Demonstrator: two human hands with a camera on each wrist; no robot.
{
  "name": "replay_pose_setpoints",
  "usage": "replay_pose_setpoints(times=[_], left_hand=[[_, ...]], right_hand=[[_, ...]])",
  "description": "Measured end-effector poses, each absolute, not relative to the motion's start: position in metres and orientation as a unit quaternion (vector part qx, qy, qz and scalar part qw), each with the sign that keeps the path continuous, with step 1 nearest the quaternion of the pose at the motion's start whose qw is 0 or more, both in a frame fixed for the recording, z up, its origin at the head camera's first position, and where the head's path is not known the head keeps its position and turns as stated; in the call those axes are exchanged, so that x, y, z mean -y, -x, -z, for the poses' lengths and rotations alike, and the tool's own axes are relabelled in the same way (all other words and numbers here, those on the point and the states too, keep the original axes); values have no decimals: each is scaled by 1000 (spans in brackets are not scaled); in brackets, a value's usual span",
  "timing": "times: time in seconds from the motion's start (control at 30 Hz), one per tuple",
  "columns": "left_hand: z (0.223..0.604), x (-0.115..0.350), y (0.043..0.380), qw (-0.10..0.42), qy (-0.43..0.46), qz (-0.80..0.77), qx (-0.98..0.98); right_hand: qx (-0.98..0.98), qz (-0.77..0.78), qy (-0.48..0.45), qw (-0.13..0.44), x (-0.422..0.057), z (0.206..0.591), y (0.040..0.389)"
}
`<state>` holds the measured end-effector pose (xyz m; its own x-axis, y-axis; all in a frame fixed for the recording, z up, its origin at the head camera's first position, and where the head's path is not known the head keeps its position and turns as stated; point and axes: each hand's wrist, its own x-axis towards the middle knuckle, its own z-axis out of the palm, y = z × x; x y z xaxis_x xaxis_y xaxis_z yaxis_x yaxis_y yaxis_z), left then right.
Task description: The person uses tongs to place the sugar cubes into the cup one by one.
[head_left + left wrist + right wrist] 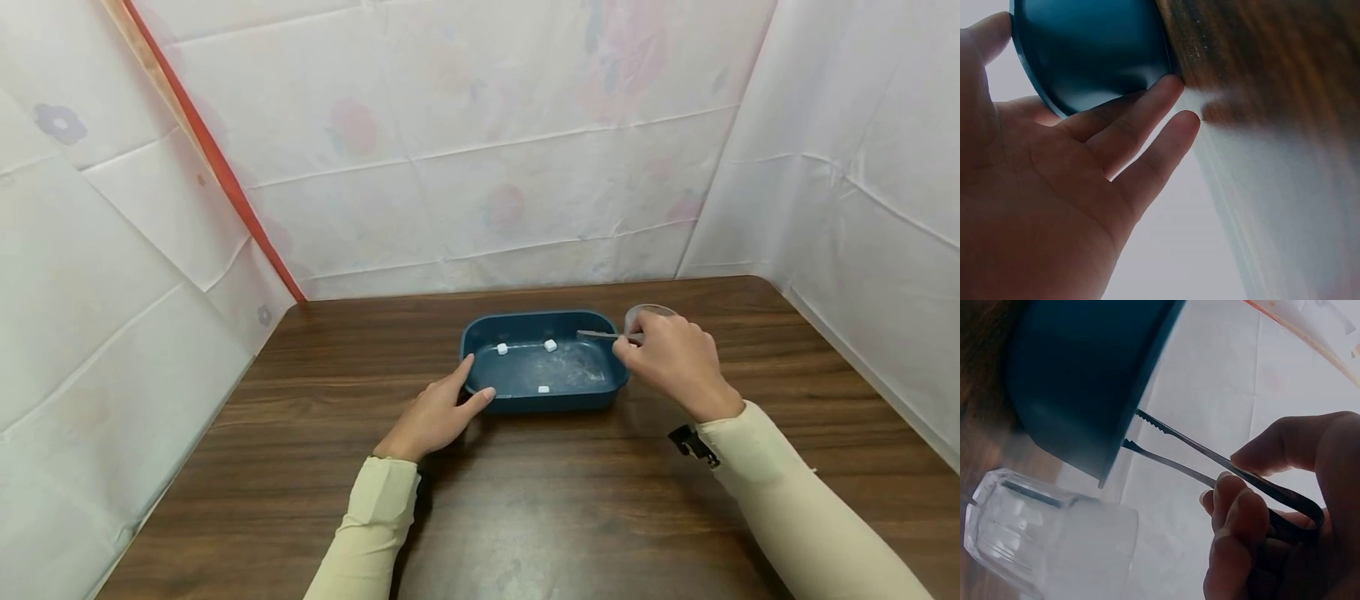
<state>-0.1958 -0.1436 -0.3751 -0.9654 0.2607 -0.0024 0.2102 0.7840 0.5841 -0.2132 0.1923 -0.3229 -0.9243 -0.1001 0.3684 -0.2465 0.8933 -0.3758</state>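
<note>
A dark blue rectangular basin point(546, 402) sits on the table with three small white cubes in it: a left one point(502, 349), a middle one point(551, 346) and a front one point(543, 389). My left hand point(437, 414) rests at the basin's front left corner, thumb and fingers spread and fairly straight against its rim and wall. In my right hand point(672, 362) I pinch metal tweezers point(1194, 450) between thumb and fingers. Their serrated tips stand apart over the basin's right side, with nothing between them. Beside the basin stands a clear cup point(1054, 531), partly behind my right hand in the head view.
Brown wood-grain table point(300, 467) lies all round the basin. White printed sheeting point(465, 150) hangs along the back and both sides, with a red strip point(217, 158) at the back left.
</note>
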Motion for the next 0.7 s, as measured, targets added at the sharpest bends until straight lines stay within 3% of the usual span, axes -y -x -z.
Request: replay_pose_setpoints(times=[0.7], left_hand=[[374,142,195,43,-126,-304,-943]], right_hand=[[960,-203,-117,152,-183,336,220]])
